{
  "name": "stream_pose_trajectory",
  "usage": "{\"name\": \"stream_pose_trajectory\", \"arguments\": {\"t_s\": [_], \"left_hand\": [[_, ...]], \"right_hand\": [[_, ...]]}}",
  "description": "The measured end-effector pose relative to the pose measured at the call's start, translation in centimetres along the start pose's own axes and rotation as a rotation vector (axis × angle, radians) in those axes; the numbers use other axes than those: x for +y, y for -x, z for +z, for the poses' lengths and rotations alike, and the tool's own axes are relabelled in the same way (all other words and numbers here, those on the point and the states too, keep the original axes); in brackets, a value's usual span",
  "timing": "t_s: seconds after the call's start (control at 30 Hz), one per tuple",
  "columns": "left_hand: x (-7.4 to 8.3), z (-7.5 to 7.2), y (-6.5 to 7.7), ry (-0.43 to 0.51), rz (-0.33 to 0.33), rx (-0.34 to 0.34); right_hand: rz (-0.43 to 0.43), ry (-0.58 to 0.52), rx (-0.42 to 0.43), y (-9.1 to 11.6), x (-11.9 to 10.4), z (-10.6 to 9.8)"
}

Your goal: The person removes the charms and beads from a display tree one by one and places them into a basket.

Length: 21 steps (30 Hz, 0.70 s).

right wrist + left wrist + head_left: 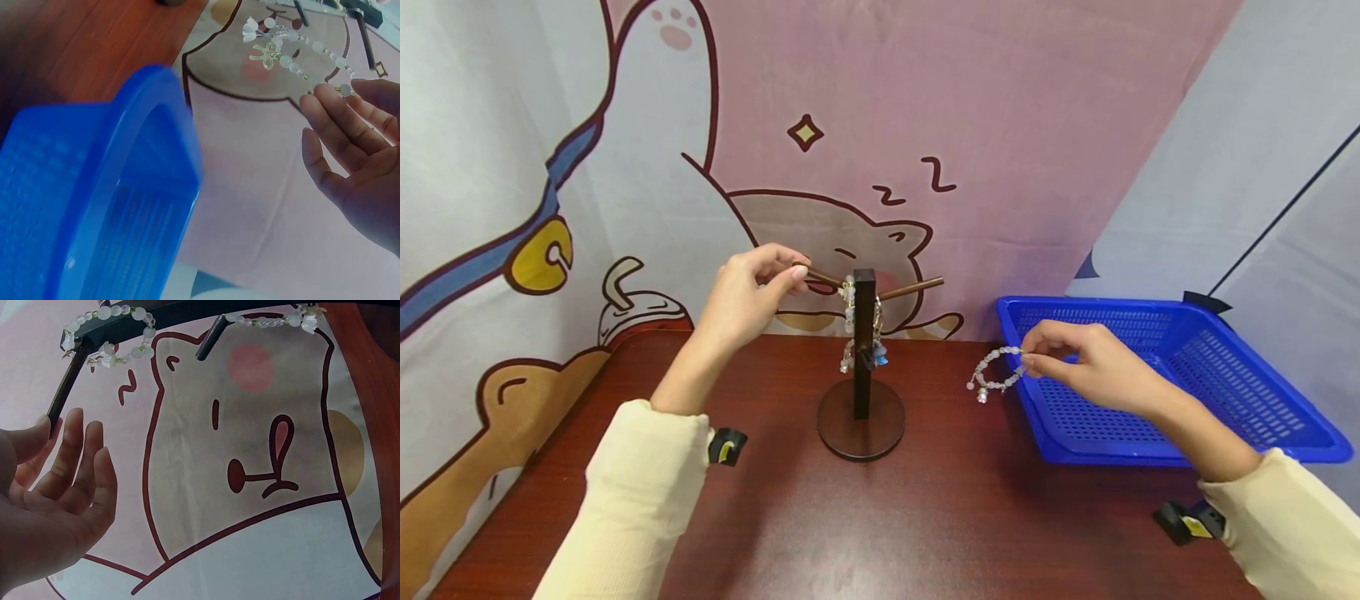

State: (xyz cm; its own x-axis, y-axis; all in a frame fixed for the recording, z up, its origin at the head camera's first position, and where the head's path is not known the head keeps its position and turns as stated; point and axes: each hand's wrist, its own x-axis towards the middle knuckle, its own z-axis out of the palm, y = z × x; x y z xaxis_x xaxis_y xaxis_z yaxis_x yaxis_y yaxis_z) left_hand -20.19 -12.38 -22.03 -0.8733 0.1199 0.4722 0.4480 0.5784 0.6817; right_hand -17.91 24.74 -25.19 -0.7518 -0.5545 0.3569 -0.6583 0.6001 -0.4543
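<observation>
A dark wooden stand (pixel 862 358) with a round base and side pegs stands mid-table. My left hand (pixel 752 292) pinches the end of its upper left peg (pixel 67 384) between thumb and index finger, the other fingers loosely bent. A pale beaded bracelet (pixel 125 311) hangs on that peg near the post, and more bracelets hang from other pegs, one with a blue charm (pixel 880 354). To the right of the stand, my right hand (pixel 1090 362) pinches a whitish beaded bracelet (pixel 992 371) by one side. Its flower charm (pixel 250 29) and a bow-shaped charm dangle from the loop.
A blue plastic basket (pixel 1195 454) with perforated walls stands at the right, under and behind my right hand. The reddish-brown table (pixel 775 517) ends at a cartoon-printed cloth (pixel 1000 100) behind the stand. The upper right peg (pixel 917 288) sticks out toward the basket.
</observation>
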Motion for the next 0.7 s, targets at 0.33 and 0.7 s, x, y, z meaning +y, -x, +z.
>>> {"name": "stream_pose_trajectory", "arguments": {"t_s": [0.33, 0.7], "left_hand": [[0.0, 0.0, 0.0, -0.002, -0.009, -0.007], [-0.1, 0.0, 0.0, 0.002, -0.007, -0.012]], "right_hand": [[0.088, 0.059, 0.015, 2.3, 1.3, -1.7], [0.123, 0.103, 0.03, 4.7, 2.7, -2.9]]}}
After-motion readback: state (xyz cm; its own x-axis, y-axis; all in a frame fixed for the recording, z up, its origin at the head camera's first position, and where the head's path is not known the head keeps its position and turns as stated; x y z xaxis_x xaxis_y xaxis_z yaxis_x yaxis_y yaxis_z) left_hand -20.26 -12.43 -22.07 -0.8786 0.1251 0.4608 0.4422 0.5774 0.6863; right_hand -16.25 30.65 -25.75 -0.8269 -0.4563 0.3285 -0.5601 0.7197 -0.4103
